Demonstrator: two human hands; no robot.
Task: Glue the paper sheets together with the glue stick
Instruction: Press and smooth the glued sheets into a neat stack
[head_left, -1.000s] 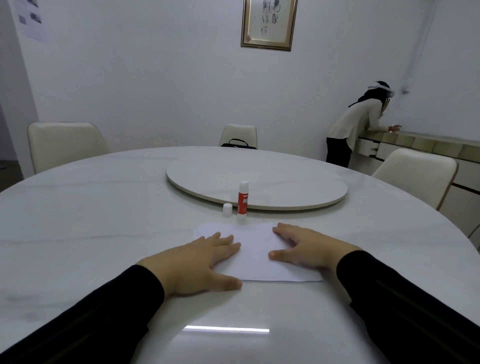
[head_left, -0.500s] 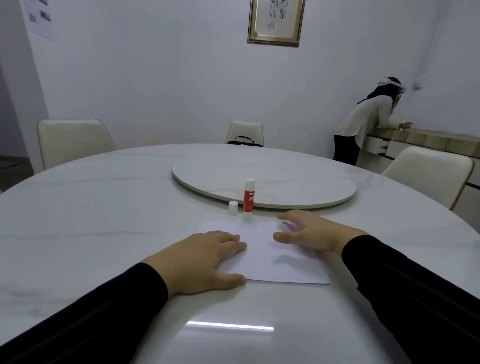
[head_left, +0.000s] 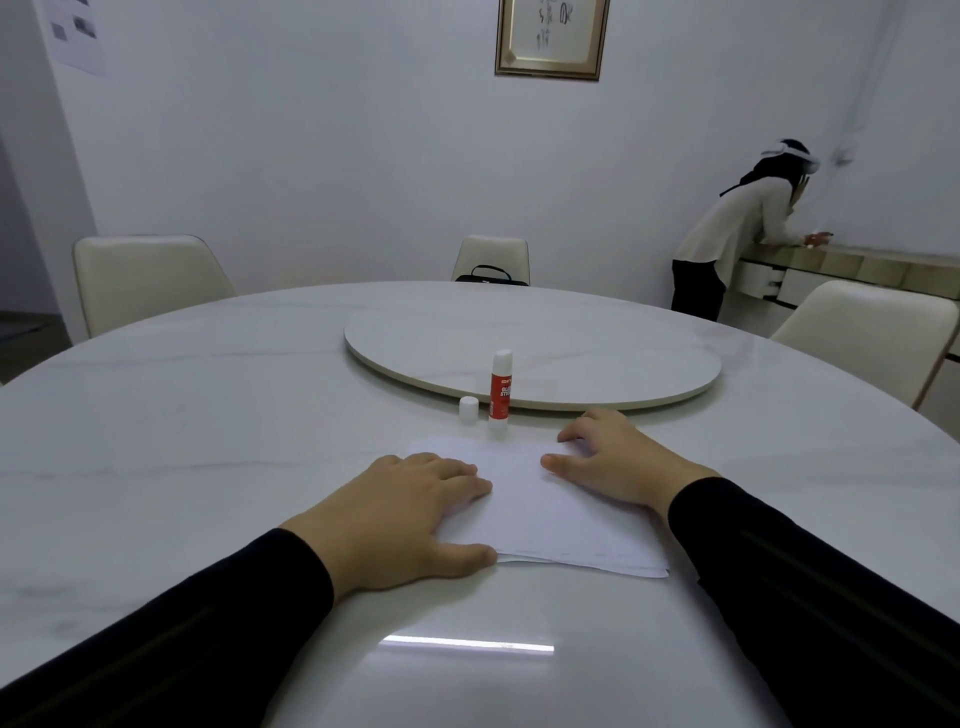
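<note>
White paper sheets (head_left: 540, 509) lie stacked on the round white table (head_left: 208, 441) in front of me. My left hand (head_left: 410, 514) presses flat on the stack's left part, thumb along its near edge. My right hand (head_left: 618, 462) rests on the far right part, fingers bent at the far edge. An uncapped red and white glue stick (head_left: 501, 391) stands upright just beyond the paper. Its white cap (head_left: 468, 409) sits to its left.
A raised round turntable (head_left: 535, 353) fills the table's middle behind the glue stick. Cream chairs (head_left: 145, 280) stand around the table; the far one holds a black bag (head_left: 491, 275). A person (head_left: 737, 234) leans over a sideboard at the back right.
My right hand has slid toward the paper's far edge and its fingers have bent there. My left hand stays pressed in place. The view has shifted slightly.
</note>
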